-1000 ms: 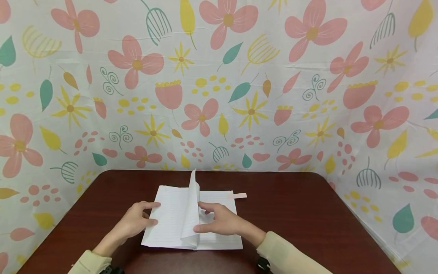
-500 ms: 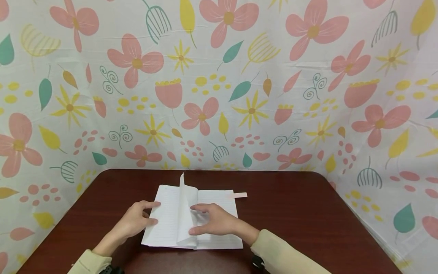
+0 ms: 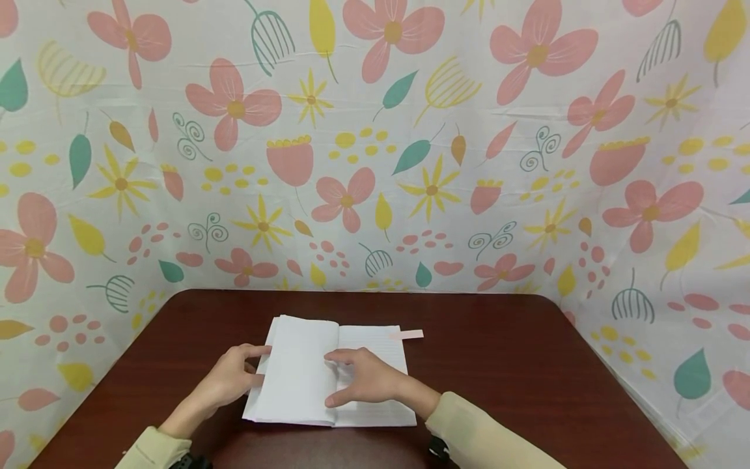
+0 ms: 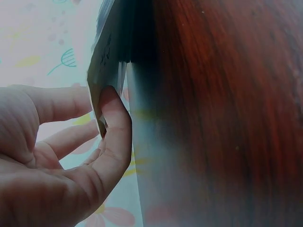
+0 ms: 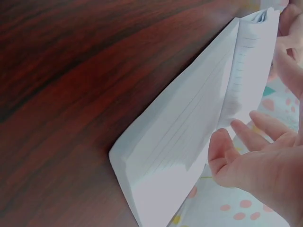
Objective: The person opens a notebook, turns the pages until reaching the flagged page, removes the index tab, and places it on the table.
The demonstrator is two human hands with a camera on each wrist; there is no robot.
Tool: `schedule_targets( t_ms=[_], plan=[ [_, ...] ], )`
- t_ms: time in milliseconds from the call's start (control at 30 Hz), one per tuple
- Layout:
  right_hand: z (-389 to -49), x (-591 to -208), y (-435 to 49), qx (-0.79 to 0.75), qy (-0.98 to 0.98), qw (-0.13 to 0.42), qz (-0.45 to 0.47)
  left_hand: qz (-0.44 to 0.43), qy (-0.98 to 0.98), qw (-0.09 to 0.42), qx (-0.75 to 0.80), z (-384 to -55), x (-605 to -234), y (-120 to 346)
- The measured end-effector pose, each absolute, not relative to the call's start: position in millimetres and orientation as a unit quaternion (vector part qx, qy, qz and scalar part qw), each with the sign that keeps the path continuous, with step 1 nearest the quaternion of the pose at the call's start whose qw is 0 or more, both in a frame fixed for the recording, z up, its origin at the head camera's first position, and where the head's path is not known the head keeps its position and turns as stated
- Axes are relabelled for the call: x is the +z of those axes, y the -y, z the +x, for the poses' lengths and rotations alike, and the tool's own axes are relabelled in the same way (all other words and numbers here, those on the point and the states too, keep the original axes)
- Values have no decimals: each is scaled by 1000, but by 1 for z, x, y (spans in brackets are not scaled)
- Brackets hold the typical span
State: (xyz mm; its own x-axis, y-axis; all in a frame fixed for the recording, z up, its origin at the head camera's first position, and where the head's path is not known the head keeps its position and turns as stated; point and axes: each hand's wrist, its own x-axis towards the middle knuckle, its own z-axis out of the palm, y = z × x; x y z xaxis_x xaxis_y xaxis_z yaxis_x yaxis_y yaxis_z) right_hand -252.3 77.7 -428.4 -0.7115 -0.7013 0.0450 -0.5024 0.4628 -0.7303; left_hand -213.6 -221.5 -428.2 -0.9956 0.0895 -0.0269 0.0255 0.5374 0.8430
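A notebook [image 3: 299, 391] lies spread on the table with white pages; faint ruled lines show on its right page. My left hand [image 3: 225, 378] grips the left edge, its fingertips partly covered by the turned page in the head view. In the left wrist view, the fingers of that hand [image 4: 71, 184] lie on both sides of the notebook's edge [image 4: 102, 61]. My right hand [image 3: 375, 378] hovers by the centre fold with thumb and index finger spread apart. Nothing is between the fingers of this hand [image 5: 265, 161] in the right wrist view.
A pale pink strip [image 3: 410, 335] sticks out from the right page near its top corner. The dark reddish-brown wooden table [image 3: 498, 365] has rounded far corners. Behind and beside it hangs a white cloth [image 3: 445, 215] printed with flowers and leaves.
The raised page has swung left and now lies on the left side, over my left fingertips. My right hand moved slightly left with it and is now apart from it. My left hand stayed put.
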Motion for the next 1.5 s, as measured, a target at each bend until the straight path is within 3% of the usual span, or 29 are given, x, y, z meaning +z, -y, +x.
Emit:
schedule_targets(
  t_ms=[467,1167,1500],
  plan=[
    [-253,-425,-72,-326,-862,120,-368,46,-860,48,505,-215,-429,226],
    [-255,-426,-78,-339,-858,128,-364,73,-922,45,379,-220,-436,224],
    [-260,-427,-86,-352,-856,129,-356,107,-936,20,336,-222,-425,209]
  ],
)
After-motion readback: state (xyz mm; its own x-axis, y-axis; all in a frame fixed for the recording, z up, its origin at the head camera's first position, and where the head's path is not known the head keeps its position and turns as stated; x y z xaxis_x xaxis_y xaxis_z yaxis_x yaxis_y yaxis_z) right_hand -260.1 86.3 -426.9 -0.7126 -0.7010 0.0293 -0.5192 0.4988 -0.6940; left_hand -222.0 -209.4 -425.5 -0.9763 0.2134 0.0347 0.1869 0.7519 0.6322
